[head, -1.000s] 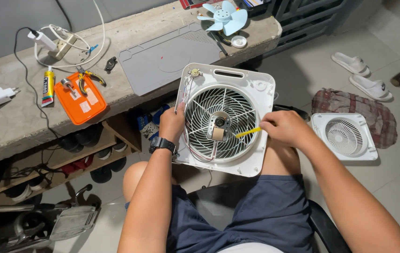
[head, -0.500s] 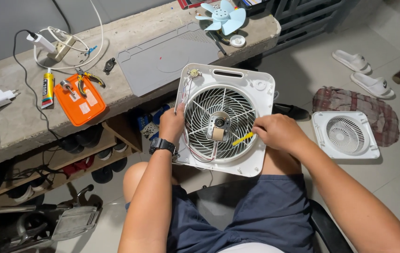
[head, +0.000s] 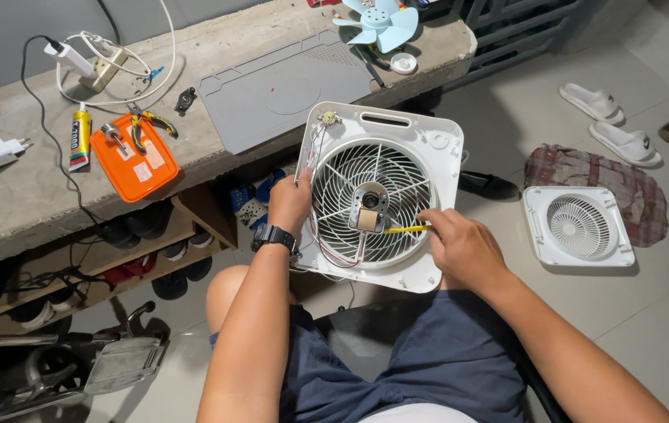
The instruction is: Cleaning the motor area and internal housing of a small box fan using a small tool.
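My left hand [head: 291, 205] clamps the white fan housing [head: 381, 205] steady on my lap while my right hand [head: 459, 249], fingers closed around a yellow screwdriver [head: 406, 229], aims its tip toward the central motor [head: 369, 208].

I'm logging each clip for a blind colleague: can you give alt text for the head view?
A seated person's left hand steadies a white square fan housing on their lap while the right hand holds a yellow-handled tool at its central motor. A concrete bench behind carries an orange case, a grey mat and a blue fan blade.
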